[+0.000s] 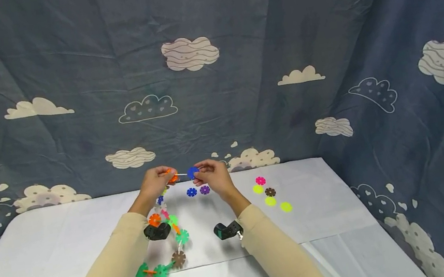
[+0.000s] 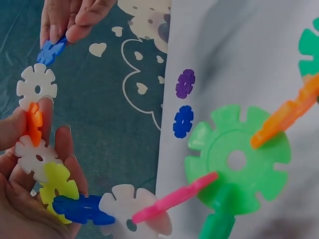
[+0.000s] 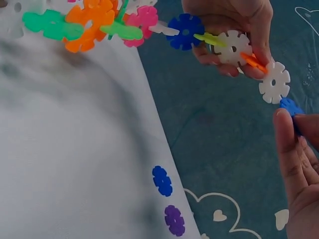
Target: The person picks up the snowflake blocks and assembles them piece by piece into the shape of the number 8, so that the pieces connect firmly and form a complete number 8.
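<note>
A cloud-print curtain (image 1: 240, 91) hung behind the white-covered table (image 1: 47, 256). Your chain of notched plastic discs (image 1: 182, 236) ran from your left hand (image 1: 153, 183) down over the table. That hand pinched an orange disc (image 2: 35, 124) near the raised end; your right hand (image 1: 216, 177), apart from it, pinched a blue disc (image 2: 51, 51) against the end white disc (image 2: 27, 85). Loose blue disc (image 1: 191, 192) and purple disc (image 1: 204, 190) lay side by side.

Creased dark-blue fabric backdrop (image 1: 253, 113), pale cloud motifs (image 1: 190, 54) printed across it, white cloth-covered table (image 1: 327, 211) in front, soft shadows (image 3: 122, 107) on top
</note>
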A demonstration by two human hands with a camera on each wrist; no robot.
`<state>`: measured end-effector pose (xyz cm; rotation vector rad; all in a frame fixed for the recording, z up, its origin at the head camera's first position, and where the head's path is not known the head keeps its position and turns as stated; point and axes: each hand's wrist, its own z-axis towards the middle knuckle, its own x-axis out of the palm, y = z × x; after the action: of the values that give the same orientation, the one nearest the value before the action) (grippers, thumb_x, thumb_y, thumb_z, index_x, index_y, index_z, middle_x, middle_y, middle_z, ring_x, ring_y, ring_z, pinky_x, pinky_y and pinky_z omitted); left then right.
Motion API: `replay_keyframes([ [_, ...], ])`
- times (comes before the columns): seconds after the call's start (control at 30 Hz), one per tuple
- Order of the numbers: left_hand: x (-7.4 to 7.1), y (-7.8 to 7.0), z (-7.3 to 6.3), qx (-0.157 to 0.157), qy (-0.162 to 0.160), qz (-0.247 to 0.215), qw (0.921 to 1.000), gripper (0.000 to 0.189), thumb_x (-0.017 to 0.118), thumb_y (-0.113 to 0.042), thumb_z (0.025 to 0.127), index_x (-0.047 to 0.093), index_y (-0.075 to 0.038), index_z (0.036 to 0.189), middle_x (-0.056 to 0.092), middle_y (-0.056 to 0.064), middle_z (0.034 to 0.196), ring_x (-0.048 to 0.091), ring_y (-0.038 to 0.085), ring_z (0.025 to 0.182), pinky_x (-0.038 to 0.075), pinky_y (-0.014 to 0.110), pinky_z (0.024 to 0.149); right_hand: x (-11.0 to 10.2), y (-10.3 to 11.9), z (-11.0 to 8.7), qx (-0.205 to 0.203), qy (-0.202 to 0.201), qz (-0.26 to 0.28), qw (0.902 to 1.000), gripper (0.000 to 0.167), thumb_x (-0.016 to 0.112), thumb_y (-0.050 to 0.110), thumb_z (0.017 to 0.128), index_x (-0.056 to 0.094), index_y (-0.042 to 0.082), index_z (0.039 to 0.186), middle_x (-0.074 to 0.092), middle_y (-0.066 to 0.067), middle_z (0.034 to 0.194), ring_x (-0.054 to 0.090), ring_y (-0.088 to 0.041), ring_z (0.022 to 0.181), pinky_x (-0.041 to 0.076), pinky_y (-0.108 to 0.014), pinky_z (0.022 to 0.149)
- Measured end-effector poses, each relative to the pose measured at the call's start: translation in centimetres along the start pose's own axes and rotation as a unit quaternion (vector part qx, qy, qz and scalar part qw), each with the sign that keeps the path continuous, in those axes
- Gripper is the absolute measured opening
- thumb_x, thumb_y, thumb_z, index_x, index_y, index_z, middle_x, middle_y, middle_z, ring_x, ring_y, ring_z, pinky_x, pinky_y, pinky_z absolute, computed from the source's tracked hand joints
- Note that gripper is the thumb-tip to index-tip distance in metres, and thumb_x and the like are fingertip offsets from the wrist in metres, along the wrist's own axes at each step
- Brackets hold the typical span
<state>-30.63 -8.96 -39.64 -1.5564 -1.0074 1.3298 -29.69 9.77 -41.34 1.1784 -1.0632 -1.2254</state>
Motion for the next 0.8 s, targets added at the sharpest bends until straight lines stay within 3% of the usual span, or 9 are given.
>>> replay_keyframes([
  [0.2,0.1,-0.2,-0.1,-0.001,0.0,-0.009,1.0,0.031,0.052,-0.019,0.101,0.062,0.005,0.117,0.07,0.018,0.105,0.064,0.031,0.094,0.049,0.037,0.081,0.4,0.1,-0.2,0.005,-0.011,-0.004,0.9999,0.022,0.062,-0.008,0.089,0.063,-0.009,0.111,0.062,-0.012,0.081,0.066,-0.013,0.062,0.058,-0.04,0.072],
  [0.47,0.3,-0.6,-0.5,-0.004,-0.023,-0.011,0.9997,0.028,0.056,-0.02,0.099,0.066,0.003,0.112,0.071,0.014,0.097,0.062,0.019,0.081,0.046,0.028,0.069,0.9,0.2,-0.4,0.002,-0.015,0.005,0.9999,0.023,0.063,-0.009,0.088,0.064,-0.012,0.11,0.065,-0.02,0.086,0.066,-0.013,0.062,0.058,-0.038,0.072],
  [0.6,0.4,-0.7,-0.8,-0.003,-0.032,-0.014,0.9994,0.028,0.057,-0.02,0.098,0.067,0.003,0.111,0.071,0.013,0.093,0.061,0.017,0.079,0.048,0.035,0.074,1.1,0.5,-0.8,-0.007,-0.013,0.005,0.9999,0.023,0.062,-0.01,0.087,0.063,-0.013,0.111,0.065,-0.026,0.09,0.068,-0.017,0.064,0.058,-0.038,0.071],
  [0.8,0.4,-0.7,-0.8,-0.001,-0.028,-0.01,0.9995,0.028,0.056,-0.019,0.099,0.066,0.003,0.112,0.07,0.019,0.1,0.061,0.017,0.078,0.047,0.031,0.072,1.3,0.0,-0.6,-0.017,-0.024,-0.006,0.9995,0.022,0.063,-0.008,0.088,0.065,-0.01,0.11,0.065,-0.018,0.086,0.069,-0.017,0.066,0.058,-0.04,0.073],
])
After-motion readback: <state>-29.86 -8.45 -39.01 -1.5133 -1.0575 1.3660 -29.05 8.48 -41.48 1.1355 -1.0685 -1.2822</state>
